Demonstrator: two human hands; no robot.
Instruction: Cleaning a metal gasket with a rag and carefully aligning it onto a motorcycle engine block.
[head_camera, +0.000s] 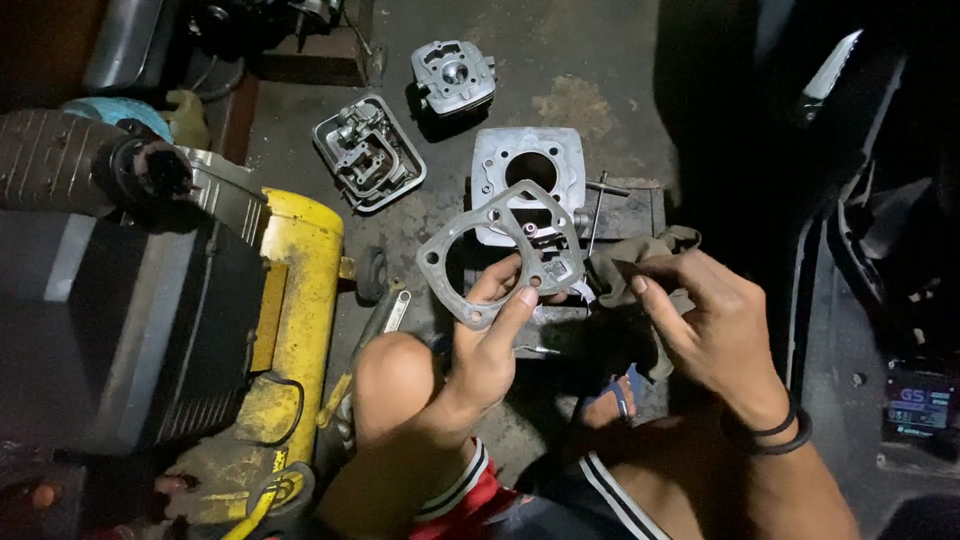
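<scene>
My left hand (492, 335) pinches a flat grey metal gasket (470, 255) by its lower edge and holds it up. The gasket has one big round hole, a smaller opening and several bolt holes. My right hand (705, 320) grips a crumpled grey-brown rag (640, 252) against the gasket's right side. Right behind the gasket an engine cylinder block (520, 160) with a round bore rests on a wooden block (632, 208). My bare left knee (395, 375) is below the left hand.
A yellow tank (300, 300) with a black machine (120, 320) lies at the left. On the stained concrete floor are a cylinder head (453, 72) and a finned cover (368, 150) with parts. Black motorcycle bodywork (880, 250) fills the right side.
</scene>
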